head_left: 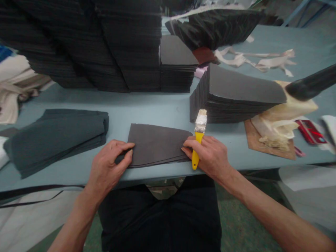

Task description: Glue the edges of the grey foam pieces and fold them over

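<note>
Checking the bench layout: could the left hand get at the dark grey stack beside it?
Probably yes. The left hand pinches the edge of the dark sheet, and the dark grey stack lies close by, with only a strip of blue-grey tabletop between them.

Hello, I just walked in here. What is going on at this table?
A person is working at a blue-grey table. Their left hand pinches the edge of a small stack of dark sheets, and the fingers of their right hand rest on its other edge. The right hand also seems to hold a yellow brush, its bristles coated white. Taller stacks stand further along the table, and another pile lies to the left.
</note>
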Motion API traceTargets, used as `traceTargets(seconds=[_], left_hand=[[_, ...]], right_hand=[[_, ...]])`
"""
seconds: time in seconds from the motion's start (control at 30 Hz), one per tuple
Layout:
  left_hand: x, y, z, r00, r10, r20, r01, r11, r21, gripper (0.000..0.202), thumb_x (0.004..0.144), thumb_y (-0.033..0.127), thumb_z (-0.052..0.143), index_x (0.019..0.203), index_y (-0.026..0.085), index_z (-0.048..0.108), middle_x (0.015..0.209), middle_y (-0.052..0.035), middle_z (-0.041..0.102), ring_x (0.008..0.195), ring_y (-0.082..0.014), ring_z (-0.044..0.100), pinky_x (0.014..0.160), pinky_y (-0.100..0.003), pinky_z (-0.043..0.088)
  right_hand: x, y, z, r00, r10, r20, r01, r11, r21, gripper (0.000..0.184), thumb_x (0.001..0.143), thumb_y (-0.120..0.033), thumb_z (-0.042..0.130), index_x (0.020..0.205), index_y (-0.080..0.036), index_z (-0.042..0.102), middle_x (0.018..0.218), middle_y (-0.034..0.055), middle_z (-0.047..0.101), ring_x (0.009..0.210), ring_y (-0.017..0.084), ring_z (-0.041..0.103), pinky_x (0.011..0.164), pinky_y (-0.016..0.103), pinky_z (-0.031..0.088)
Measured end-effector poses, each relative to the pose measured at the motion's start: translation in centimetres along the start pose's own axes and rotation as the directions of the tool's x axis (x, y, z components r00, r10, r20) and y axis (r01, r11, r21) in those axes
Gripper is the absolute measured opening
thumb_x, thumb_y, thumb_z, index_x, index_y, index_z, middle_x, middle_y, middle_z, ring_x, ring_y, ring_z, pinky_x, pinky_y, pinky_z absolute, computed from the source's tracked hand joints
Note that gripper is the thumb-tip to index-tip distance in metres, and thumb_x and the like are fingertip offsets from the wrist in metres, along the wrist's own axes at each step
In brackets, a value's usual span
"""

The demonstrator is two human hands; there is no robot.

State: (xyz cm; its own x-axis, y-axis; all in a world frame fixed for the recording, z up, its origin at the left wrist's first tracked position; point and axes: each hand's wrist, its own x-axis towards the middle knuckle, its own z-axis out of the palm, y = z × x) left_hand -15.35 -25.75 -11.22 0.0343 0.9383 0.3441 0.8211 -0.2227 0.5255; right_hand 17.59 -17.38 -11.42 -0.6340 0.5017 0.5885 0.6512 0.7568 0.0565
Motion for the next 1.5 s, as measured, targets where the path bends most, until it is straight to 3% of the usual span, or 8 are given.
traceTargets(seconds=[0.37,0.5,0.73,1.0,1.23,1.37,1.5], left_hand=[[-0.3,0.3,0.2,0.998,0.054,-0.022,-0.052,0.996,0.072,0.02,0.106,0.026,0.061,0.116,0.018,0.076,0.098,-0.0033,0.074,0.09,-0.0174,0.071,0.086,-0.032,0.057],[-0.3,0.3,0.2,0.998,0.063,-0.023,-0.06,0.992,0.111,0.021,0.106,0.025,0.06,0.118,0.018,0.076,0.102,-0.0053,0.071,0.095,-0.0189,0.07,0.088,-0.033,0.057],[-0.4,-0.1,0.2,0.999,0.026,-0.02,-0.024,0.993,0.119,0.026,0.107,0.034,0.057,0.119,0.023,0.076,0.11,-0.007,0.072,0.102,-0.0219,0.072,0.092,-0.035,0.059],[0.1,0.2,-0.6,0.999,0.008,0.044,-0.012,0.996,0.092,0.024,0.107,0.035,0.054,0.12,0.03,0.074,0.114,-0.0086,0.072,0.104,-0.0258,0.072,0.09,-0.044,0.061],[1.4,1.1,-0.6,0.997,0.081,0.016,-0.082,0.955,0.287,0.024,0.107,0.04,0.056,0.111,0.026,0.075,0.112,-0.0099,0.075,0.103,-0.0324,0.071,0.094,-0.053,0.057],[3.0,3.1,0.2,0.987,0.157,0.044,-0.163,0.963,0.214,0.026,0.108,0.037,0.056,0.126,0.024,0.071,0.126,-0.0106,0.076,0.12,-0.0315,0.07,0.106,-0.052,0.058],[4.5,4.5,2.2,0.954,0.247,0.167,-0.262,0.962,0.075,0.039,0.11,0.04,0.051,0.142,0.021,0.063,0.147,-0.014,0.069,0.138,-0.0318,0.064,0.119,-0.054,0.055]], right_hand=[[-0.1,-0.3,-0.2,1.0,0.018,-0.007,-0.018,1.0,-0.005,0.017,0.107,-0.028,0.07,0.091,-0.023,0.07,0.09,0.0011,0.082,0.076,0.019,0.07,0.079,0.033,0.05],[0.1,-0.3,-0.1,1.0,-0.01,-0.02,0.01,1.0,0.013,0.017,0.106,-0.025,0.07,0.09,-0.022,0.072,0.09,0.0032,0.082,0.083,0.021,0.074,0.087,0.034,0.056],[-0.2,-0.1,0.6,0.997,-0.08,-0.011,0.081,0.991,0.111,0.019,0.108,-0.015,0.061,0.102,-0.021,0.078,0.129,0.0128,0.083,0.114,0.023,0.079,0.106,0.04,0.063],[-0.2,0.0,0.7,0.994,-0.075,0.075,0.067,0.992,0.109,0.021,0.11,-0.018,0.06,0.105,-0.022,0.08,0.127,0.0094,0.084,0.101,0.02,0.081,0.101,0.037,0.063],[0.0,0.0,0.6,0.995,-0.072,0.071,0.066,0.994,0.088,0.02,0.11,-0.018,0.062,0.104,-0.024,0.08,0.128,0.0042,0.084,0.1,0.02,0.081,0.101,0.037,0.061],[0.0,0.1,0.6,0.994,-0.075,0.075,0.069,0.995,0.079,0.019,0.11,-0.019,0.062,0.103,-0.024,0.079,0.127,0.0044,0.085,0.098,0.019,0.081,0.102,0.036,0.06],[0.0,0.0,0.4,0.994,-0.069,0.086,0.063,0.995,0.078,0.02,0.11,-0.02,0.062,0.104,-0.024,0.08,0.126,0.0059,0.085,0.098,0.019,0.081,0.1,0.036,0.06]])
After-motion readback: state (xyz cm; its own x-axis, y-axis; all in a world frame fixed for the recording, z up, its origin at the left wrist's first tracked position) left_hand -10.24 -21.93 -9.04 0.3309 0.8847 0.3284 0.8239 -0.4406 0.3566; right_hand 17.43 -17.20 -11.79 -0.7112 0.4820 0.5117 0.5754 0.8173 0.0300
